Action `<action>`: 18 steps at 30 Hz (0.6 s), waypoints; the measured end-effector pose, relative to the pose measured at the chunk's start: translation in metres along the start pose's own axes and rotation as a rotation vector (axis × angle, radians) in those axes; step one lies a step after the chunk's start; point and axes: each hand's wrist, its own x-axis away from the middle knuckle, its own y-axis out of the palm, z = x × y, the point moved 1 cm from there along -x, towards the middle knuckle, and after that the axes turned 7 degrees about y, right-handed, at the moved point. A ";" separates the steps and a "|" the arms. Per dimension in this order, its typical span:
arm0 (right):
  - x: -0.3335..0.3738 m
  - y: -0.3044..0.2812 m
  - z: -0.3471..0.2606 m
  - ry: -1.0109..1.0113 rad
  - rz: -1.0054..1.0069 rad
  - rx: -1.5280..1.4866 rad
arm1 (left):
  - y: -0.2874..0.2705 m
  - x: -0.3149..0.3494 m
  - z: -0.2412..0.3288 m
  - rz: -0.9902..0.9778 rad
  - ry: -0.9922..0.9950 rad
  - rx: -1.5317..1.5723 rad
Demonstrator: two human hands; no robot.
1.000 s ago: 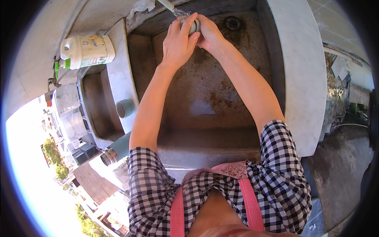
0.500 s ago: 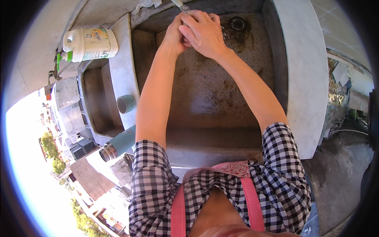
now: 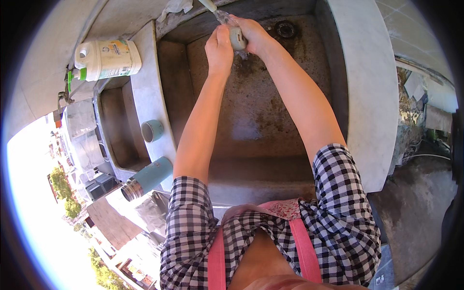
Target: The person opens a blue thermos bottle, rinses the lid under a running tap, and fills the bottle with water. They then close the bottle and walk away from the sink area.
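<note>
Over the far end of the stone sink, my left hand and my right hand are closed round a small grey-green flask stopper. It has a rounded body with a small slot in its side. Water from the pale spout runs over the stopper and my fingers, then drops into the basin. On the ledge to the left of my forearm, a blue-green flask cup stands, its open mouth showing. Nearer to me is a blue-green vacuum flask with a bare steel neck and no lid.
A white detergent jug with a green pump stands at the far left. Beside it is a second, smaller basin. A dark round drain lies at the sink's far end. A broad pale ledge borders the right side.
My hands have drawn apart a little, the right one off the left, so that the stopper shows between them. The view has shifted slightly; flask and cup stay on the ledge.
</note>
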 end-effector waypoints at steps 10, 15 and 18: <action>0.032 -0.002 0.036 -1.332 0.105 1.175 | -0.010 -0.026 -0.011 0.155 -0.641 0.562; 0.022 -0.002 0.017 -0.681 0.369 0.740 | 0.007 -0.009 -0.001 -0.083 -0.575 0.434; 0.020 0.004 0.000 -0.598 0.482 0.601 | 0.006 -0.002 0.007 -0.158 -0.413 0.193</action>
